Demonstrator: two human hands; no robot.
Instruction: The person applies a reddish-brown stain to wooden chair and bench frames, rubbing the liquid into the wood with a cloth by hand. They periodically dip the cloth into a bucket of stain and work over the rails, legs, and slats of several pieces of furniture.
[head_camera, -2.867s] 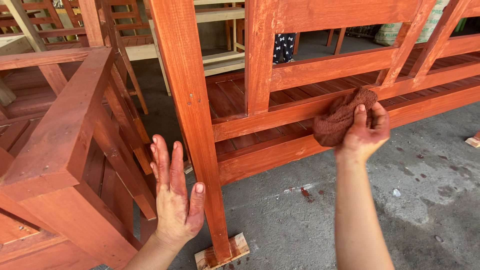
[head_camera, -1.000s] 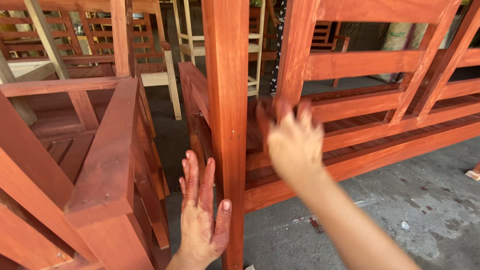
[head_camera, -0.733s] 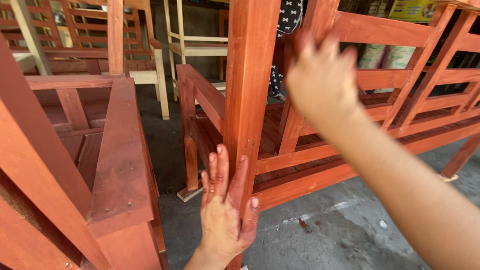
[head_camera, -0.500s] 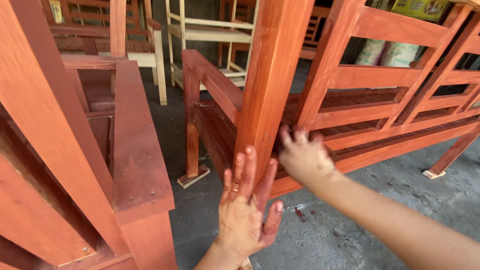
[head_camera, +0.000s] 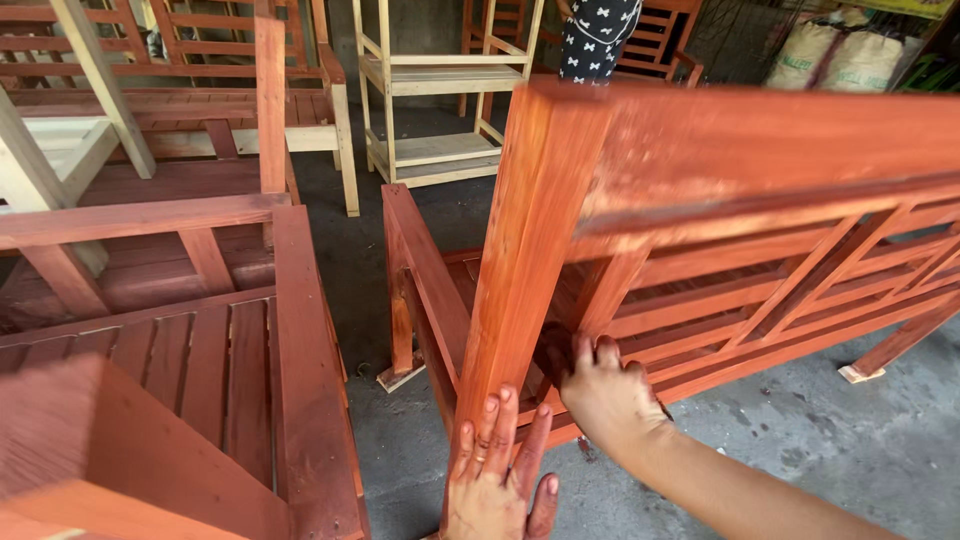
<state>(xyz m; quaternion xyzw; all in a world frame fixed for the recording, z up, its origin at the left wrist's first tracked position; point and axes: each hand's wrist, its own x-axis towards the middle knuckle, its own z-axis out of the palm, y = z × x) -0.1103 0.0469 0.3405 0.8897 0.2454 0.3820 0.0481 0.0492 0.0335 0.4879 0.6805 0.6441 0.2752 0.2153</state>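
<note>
Item: red-stained bench frame (head_camera: 760, 250), standing on concrete floor (head_camera: 800, 430).

Left hand (head_camera: 497, 475): lying flat and open, fingers spread, bracing the corner post (head_camera: 525, 250) at its lower end.

Right hand (head_camera: 605, 395): reaching in at the post's 3 o'clock side, fingers curled against the inner rail; a rag beneath it cannot be told.

Step, as judged: staining the post's inner joint. Next move is calling for steady bracing and working pressure into the corner.

Nearby: second stained bench (head_camera: 180, 330) at 9 o'clock; unfinished shelf (head_camera: 440, 90) at 12 o'clock.
</note>
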